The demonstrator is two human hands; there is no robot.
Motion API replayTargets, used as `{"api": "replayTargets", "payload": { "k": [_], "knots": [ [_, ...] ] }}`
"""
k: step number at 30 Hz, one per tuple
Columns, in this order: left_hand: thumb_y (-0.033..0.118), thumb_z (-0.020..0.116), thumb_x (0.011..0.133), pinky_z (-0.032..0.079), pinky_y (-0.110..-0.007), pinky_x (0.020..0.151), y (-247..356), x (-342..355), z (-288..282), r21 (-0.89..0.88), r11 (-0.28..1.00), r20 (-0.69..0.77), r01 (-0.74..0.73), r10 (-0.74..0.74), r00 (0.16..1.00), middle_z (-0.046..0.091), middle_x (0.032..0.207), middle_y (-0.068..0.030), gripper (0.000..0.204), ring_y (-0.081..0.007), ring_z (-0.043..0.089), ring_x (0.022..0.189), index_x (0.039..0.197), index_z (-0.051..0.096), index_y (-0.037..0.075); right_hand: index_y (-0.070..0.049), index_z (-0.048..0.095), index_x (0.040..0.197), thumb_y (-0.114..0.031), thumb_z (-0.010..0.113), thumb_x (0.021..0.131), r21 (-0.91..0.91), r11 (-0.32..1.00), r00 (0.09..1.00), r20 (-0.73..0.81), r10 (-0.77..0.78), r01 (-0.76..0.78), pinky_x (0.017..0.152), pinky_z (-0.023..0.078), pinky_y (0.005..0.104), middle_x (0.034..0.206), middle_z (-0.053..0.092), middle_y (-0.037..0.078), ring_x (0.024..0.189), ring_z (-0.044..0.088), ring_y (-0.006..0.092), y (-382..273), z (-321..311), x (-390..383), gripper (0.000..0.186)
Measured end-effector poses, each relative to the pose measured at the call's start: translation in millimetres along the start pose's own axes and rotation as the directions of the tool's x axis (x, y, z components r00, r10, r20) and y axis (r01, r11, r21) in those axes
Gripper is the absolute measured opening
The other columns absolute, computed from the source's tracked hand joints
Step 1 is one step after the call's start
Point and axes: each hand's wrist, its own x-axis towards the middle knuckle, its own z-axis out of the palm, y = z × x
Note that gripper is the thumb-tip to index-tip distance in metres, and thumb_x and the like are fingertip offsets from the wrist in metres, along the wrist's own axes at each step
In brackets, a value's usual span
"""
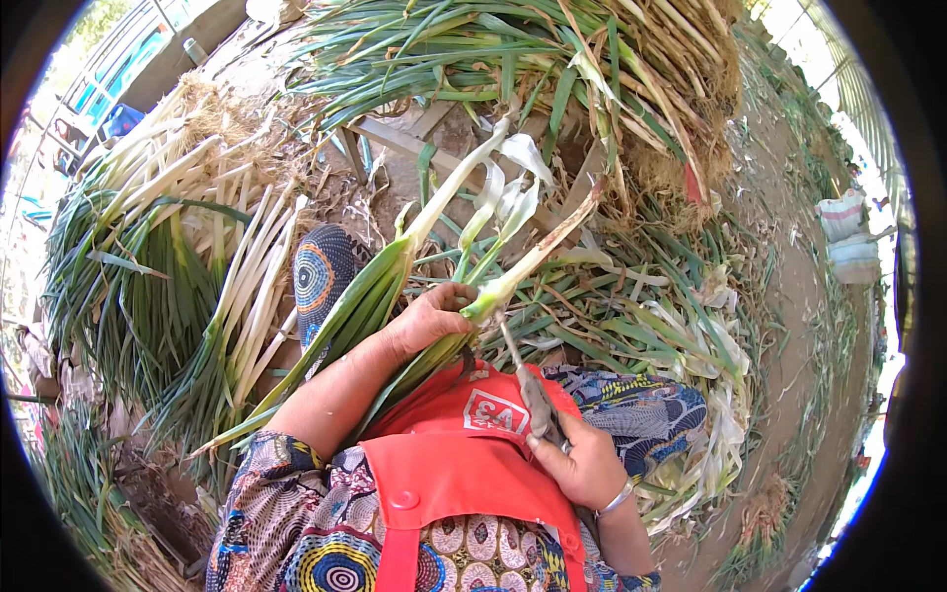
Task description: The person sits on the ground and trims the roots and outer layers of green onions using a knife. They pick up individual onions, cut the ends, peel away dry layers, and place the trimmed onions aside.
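Observation:
My left hand (429, 318) grips a long green onion plant (449, 197) by its stalk, white end pointing up and away, green leaves trailing down across my lap. A loose outer skin (513, 192) peels off near its pale upper part. My right hand (582, 459) holds a small knife (528, 380), blade pointing up toward the stalk just under my left hand. A red apron (444, 464) covers my patterned dress.
Cleaned white-stemmed onions (242, 276) lie stacked at the left. A big heap of uncleaned onions (552, 59) fills the top. Stripped leaves and skins (671, 335) litter the ground to the right. White containers (848, 237) stand at the far right.

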Motion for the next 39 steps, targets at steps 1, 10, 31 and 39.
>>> {"api": "replayTargets", "payload": {
  "k": [1, 10, 31, 39],
  "knots": [
    [0.003, 0.066, 0.072, 0.048, -0.032, 0.09, 0.4, -0.7, 0.1, -0.015, 1.0, 0.0, 0.002, -0.002, 1.0, 0.062, 0.108, -0.0124, 0.059, -0.0195, 0.061, 0.096, 0.127, 0.046, -0.002, 0.001, 0.062, 0.108, -0.03, 0.066, 0.086, -0.004, 0.999, 0.997, -0.067, -0.035, 0.035, 0.071, 0.051, 0.0369, 0.087, 0.065, 0.023, 0.08, 0.067, 0.0368, -0.6, 1.3, 5.0, 0.038],
    [0.005, 0.064, 0.074, 0.052, -0.032, 0.074, 6.8, -4.1, 7.0, -0.025, 0.999, 0.04, 0.026, -0.025, 0.999, 0.063, 0.097, -0.0125, 0.061, -0.0187, 0.062, 0.082, 0.131, 0.042, 0.001, 0.003, 0.062, 0.09, -0.028, 0.065, 0.086, -0.196, 0.98, 0.947, -0.321, -0.033, -0.032, 0.059, 0.047, 0.0402, 0.069, 0.062, 0.021, 0.062, 0.06, 0.0346, 30.0, -21.6, 72.1, 0.031],
    [-0.001, 0.062, 0.074, 0.05, -0.034, 0.086, -5.5, 6.1, 0.5, -0.207, 0.978, 0.111, -0.027, 0.05, 0.993, 0.064, 0.107, -0.0144, 0.057, -0.0224, 0.063, 0.096, 0.128, 0.045, 0.001, 0.004, 0.058, 0.092, -0.038, 0.064, 0.084, -0.49, 0.84, 0.839, -0.539, -0.081, -0.234, 0.074, 0.051, 0.0504, 0.087, 0.064, 0.028, 0.082, 0.063, 0.0447, 68.9, -51.9, 197.8, 0.044],
    [-0.001, 0.06, 0.072, 0.05, -0.033, 0.086, -10.6, 2.5, -6.6, -0.152, 0.988, 0.08, -0.021, 0.034, 0.996, 0.064, 0.107, -0.014, 0.061, -0.0216, 0.063, 0.096, 0.131, 0.043, 0.001, 0.004, 0.056, 0.098, -0.034, 0.067, 0.082, -0.476, 0.866, 0.912, -0.405, -0.064, -0.151, 0.072, 0.048, 0.0529, 0.088, 0.063, 0.028, 0.082, 0.061, 0.0459, 58.9, -30.4, 125.5, 0.043]
  ]
}}
